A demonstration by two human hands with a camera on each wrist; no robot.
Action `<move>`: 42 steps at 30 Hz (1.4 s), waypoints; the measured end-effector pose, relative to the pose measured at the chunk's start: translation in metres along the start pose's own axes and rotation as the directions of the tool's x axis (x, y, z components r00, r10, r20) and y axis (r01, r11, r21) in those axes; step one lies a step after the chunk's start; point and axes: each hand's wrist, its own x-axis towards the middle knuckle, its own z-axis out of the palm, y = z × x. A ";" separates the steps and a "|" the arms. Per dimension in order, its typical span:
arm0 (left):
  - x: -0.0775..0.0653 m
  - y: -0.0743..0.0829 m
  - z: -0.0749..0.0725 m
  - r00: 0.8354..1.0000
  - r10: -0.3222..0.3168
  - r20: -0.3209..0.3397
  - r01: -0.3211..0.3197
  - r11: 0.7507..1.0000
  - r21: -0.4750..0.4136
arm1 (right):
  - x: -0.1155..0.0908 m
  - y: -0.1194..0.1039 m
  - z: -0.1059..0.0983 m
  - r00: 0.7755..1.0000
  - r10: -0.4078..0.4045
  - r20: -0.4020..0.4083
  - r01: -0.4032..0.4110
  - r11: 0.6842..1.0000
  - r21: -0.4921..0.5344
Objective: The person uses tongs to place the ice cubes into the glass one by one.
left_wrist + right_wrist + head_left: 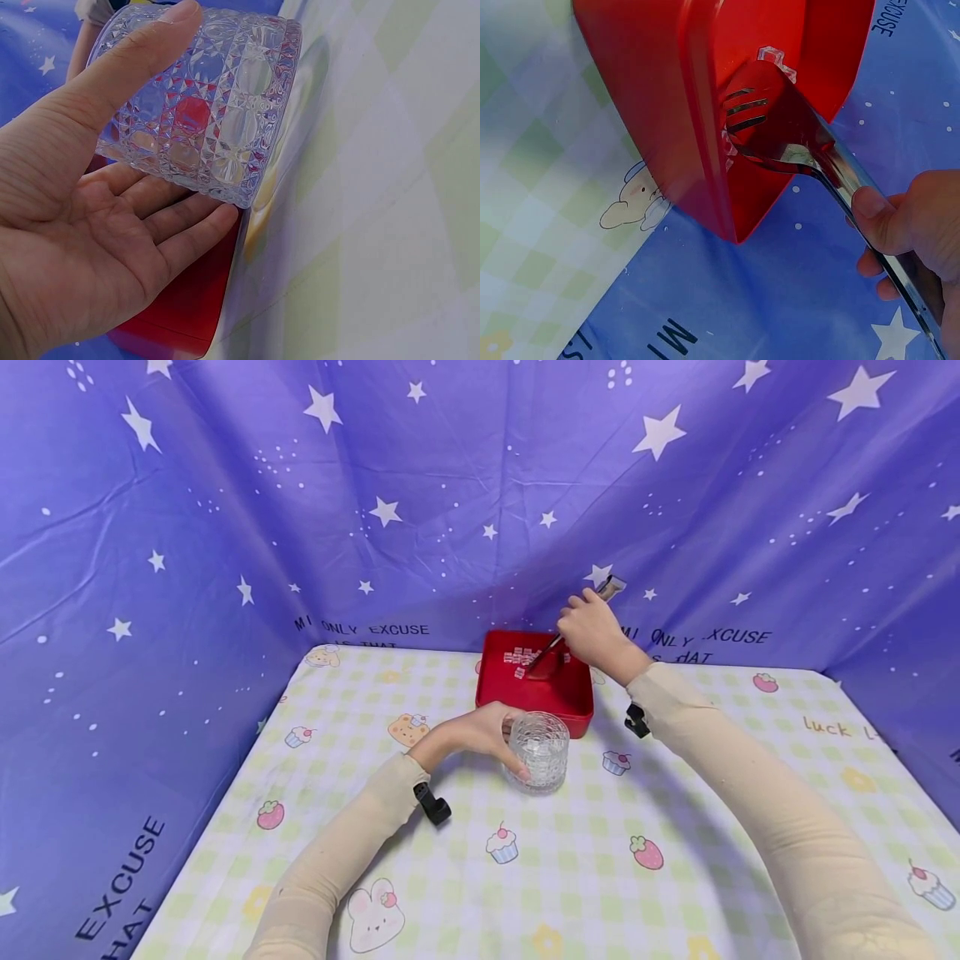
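In the head view, my left hand [480,731] holds a clear cut-glass bowl [542,756] in front of a red box. Its thumb lies along one side of the glass and the fingers along the other, as the left wrist view shows. Whether the bowl touches the cloth, I cannot tell. My right hand [596,631] grips a metal slotted spoon [776,112] by its handle, over the box's back right side. The spoon's slotted head is inside the red box [510,696], tilted down beside several small clear cubes [520,656].
A checked cloth [577,877] printed with cupcakes and strawberries covers the table. Blue star-patterned curtain [450,468] hangs behind the box and along both sides. Each forearm wears a black wrist camera, such as the left one [432,804].
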 end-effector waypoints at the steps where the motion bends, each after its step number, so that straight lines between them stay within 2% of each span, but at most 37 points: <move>1: 0.000 0.000 0.000 1.000 0.002 0.000 -0.002 1.000 0.001 | 0.000 0.000 -0.001 1.000 0.001 0.004 -0.001 1.000 0.001; 9: 0.001 -0.001 0.000 1.000 -0.016 -0.007 0.016 1.000 0.011 | -0.004 0.006 -0.005 0.999 0.040 0.014 -0.040 0.999 0.019; 13: 0.000 -0.001 0.000 0.999 -0.031 -0.014 0.031 0.999 0.035 | -0.008 0.011 -0.008 0.997 0.075 -0.031 -0.074 0.996 0.049; 19: 0.000 -0.002 0.000 1.000 -0.020 -0.011 0.020 0.999 0.030 | -0.017 0.022 -0.016 0.982 0.145 -0.124 -0.124 0.979 0.161; 23: 0.000 -0.002 0.000 1.000 -0.013 -0.011 0.013 0.999 0.035 | -0.022 0.030 -0.026 0.967 0.218 -0.132 -0.186 0.957 0.224; 29: 0.001 -0.002 0.000 1.000 -0.006 -0.008 0.007 1.000 0.031 | -0.032 0.037 -0.041 0.924 0.355 -0.139 -0.297 0.900 0.320; 36: 0.001 -0.003 0.000 1.000 -0.002 -0.001 0.002 1.000 0.015 | -0.047 0.034 -0.048 0.863 0.441 -0.246 -0.305 0.844 0.441; 42: 0.001 -0.002 0.000 1.000 -0.016 -0.001 0.016 1.000 0.016 | -0.058 0.031 -0.052 0.820 0.525 -0.229 -0.338 0.766 0.547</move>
